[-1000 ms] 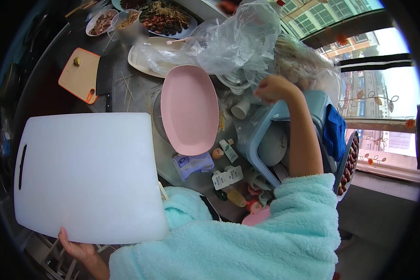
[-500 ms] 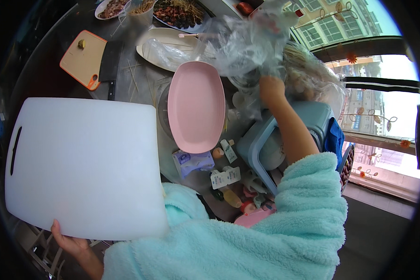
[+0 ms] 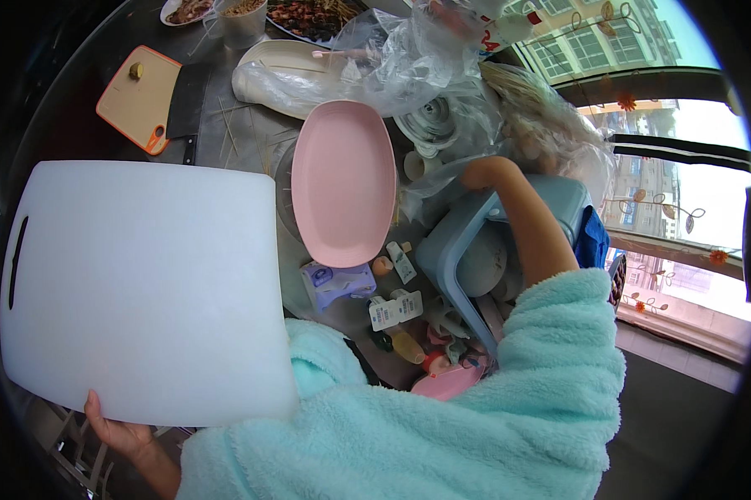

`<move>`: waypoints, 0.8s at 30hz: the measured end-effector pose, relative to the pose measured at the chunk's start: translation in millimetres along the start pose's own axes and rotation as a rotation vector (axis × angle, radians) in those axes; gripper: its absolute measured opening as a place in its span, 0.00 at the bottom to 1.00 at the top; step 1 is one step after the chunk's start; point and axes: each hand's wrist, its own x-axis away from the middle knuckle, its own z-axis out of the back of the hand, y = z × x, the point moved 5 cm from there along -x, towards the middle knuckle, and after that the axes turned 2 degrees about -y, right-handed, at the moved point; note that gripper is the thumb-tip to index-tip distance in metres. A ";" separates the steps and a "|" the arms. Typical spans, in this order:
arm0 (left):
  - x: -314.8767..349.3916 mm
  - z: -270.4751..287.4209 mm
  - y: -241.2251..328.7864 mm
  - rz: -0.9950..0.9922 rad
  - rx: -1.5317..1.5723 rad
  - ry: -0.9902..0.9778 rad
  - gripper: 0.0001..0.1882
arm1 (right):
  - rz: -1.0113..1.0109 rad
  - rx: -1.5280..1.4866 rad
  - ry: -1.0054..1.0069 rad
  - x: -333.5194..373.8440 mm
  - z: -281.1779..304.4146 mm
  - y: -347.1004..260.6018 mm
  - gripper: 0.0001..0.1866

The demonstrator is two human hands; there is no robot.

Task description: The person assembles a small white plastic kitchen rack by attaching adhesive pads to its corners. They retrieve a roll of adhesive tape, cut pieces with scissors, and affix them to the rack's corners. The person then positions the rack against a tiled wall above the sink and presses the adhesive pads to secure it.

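My left hand (image 3: 119, 429) grips the lower edge of a large white cutting board (image 3: 146, 292), its thumb on the front face and its fingers hidden behind. The board is tilted up on the left, with a slot handle near its left edge. My right hand (image 3: 485, 172) reaches over a blue-grey bin (image 3: 459, 287) and is closed on a clear plastic bag (image 3: 438, 187); its fingertips are partly hidden. A pink oval tray (image 3: 345, 183) sits left of that hand. Behind it a stack of pale round lids or dishes (image 3: 430, 125) shows through the plastic.
At the far left lies a beige cutting board (image 3: 138, 100) beside a cleaver (image 3: 190, 104). A cream oval dish (image 3: 271, 58) and plates of food (image 3: 309, 18) stand at the back. A purple packet (image 3: 338, 283) and small items lie before the pink tray. A window (image 3: 684, 200) is on the right.
My right hand has come slightly back toward the bin, and the plastic around it has shifted, uncovering the stack of round pieces. My left hand still holds the white board.
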 end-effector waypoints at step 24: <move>-3.8 -62.5 -1.8 0.057 0.038 -0.348 0.31 | -0.188 -0.358 0.275 -73.8 -24.2 15.9 0.19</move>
